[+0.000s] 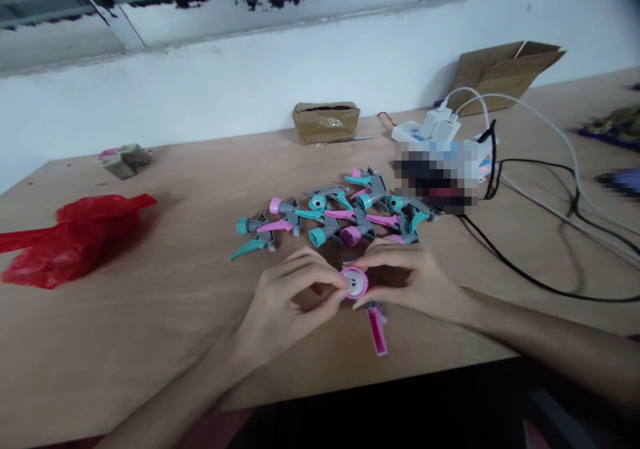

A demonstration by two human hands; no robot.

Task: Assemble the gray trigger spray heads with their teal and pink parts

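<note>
Between my hands is a trigger spray head (pixel 377 332) with a pink screw collar facing up and a pink trigger hanging toward the table's front edge. A white disc (pixel 354 282) with a dark centre sits inside the collar. My right hand (pixel 407 272) grips the sprayer from the right, thumb and fingers around the collar. From the left, my left hand (pixel 295 292) pinches thumb and forefinger together at the collar's rim and the white disc; anything tiny between those fingertips is hidden. Just beyond lie several grey spray heads (pixel 357 219) with teal or pink collars and triggers.
At left lies a red plastic bag (pixel 75 236). Small wrapped blocks (pixel 125 160) and an open cardboard box (pixel 326 122) stand near the wall. A larger carton (pixel 505 76), a power strip with chargers (pixel 435 126) and looping cables (pixel 565 219) occupy the right side.
</note>
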